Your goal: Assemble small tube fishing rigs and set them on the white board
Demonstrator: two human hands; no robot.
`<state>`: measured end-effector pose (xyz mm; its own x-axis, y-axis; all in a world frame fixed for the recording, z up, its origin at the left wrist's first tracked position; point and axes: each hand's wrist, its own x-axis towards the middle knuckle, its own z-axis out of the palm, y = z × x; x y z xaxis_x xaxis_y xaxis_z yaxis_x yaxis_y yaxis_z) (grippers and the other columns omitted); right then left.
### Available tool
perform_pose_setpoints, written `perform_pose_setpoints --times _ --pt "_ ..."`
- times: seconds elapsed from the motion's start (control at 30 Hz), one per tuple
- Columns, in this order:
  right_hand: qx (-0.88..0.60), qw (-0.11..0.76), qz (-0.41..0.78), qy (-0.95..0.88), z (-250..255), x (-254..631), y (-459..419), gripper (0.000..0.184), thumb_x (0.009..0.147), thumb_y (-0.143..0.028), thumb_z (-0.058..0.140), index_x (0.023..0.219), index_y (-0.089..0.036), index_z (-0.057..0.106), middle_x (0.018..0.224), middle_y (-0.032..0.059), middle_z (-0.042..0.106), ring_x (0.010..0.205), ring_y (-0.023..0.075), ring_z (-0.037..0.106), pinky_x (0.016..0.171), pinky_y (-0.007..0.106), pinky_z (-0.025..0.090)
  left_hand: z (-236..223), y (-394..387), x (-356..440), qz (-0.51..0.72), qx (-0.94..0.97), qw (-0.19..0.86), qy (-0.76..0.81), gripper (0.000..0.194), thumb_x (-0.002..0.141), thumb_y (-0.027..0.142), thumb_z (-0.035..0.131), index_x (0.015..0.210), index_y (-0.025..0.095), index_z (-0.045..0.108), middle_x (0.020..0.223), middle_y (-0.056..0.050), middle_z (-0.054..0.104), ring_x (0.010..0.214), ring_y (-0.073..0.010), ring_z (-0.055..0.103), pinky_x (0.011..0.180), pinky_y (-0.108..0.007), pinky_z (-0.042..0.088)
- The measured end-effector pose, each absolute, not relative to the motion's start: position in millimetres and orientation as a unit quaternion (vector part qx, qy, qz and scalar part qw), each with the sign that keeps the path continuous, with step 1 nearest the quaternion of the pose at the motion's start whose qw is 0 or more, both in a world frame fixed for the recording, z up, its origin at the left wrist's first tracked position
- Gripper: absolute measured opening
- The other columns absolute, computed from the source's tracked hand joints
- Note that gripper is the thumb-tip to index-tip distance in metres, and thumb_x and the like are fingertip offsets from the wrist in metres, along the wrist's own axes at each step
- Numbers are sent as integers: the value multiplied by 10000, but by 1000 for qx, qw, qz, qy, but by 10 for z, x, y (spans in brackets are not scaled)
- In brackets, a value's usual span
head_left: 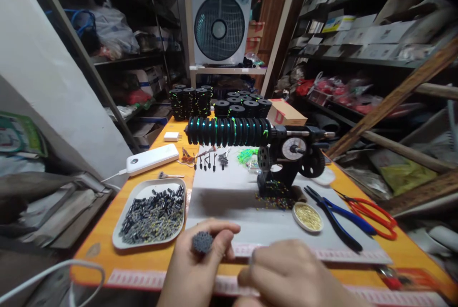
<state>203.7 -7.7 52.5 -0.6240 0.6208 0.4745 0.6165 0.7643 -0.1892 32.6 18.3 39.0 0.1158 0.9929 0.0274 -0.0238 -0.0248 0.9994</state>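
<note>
Grey bundle (202, 242) sits inside the curled left hand (196, 261), near the right hand (291, 271), whose grip I cannot tell.

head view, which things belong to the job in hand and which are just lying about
Likely part of the job:
dark bundle, held in the left hand
small parts in the white tray

Probably just lying about:
box fan
white plug adapter
cardboard box

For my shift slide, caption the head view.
Left hand holds a dark bundle near the right hand; a black machine stands beyond.
</note>
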Motion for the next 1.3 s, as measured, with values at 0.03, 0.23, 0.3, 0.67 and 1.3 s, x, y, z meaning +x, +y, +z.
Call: perform_pose_setpoints --times 0.03,0.23,0.3,0.67,1.3 --pt "-357 291 -11 -888 640 2055 -19 419 1074 -265 361 838 -159 690 617 41 640 538 154 581 508 290 451 352 128 289 474 536 520 466 156 842 357 710 765 256 801 575 12 624 604 -160 590 649 -249 459" --pt "-136 260 -75 -953 875 2055 453 335 1056 -146 383 1002 -118 713 892 59 721 885 196 641 1046 377 464 218 -34 -47 426 631 413 500 254 875 356 668 651 249 725 561 4 642 537 -168 578 574 -252 441" --pt "-116 237 -67 -962 798 2059 538 344 1039 -126 401 908 -117 719 755 36 651 717 179 580 890 351 519 207 39 -134 411 672 371 491 187 901 317 644 772 270 771 663 -12 691 628 -185 643 637 -251 479" --pt "-291 396 1 -871 602 2086 515 176 963 -153 549 829 -159 663 623 -14 490 547 128 418 512 267 304 152 311 -119 301 772 233 509 139 952 239 527 914 243 661 968 -69 693 818 -243 686 735 -337 504" --pt "-343 489 273 -754 511 1890 391 119 912 -132 648 902 -133 767 670 34 646 573 127 551 509 235 420 226 93 441 625 474 374 495 158 846 301 737 702 256 692 719 29 680 726 -151 594 710 -198 464"
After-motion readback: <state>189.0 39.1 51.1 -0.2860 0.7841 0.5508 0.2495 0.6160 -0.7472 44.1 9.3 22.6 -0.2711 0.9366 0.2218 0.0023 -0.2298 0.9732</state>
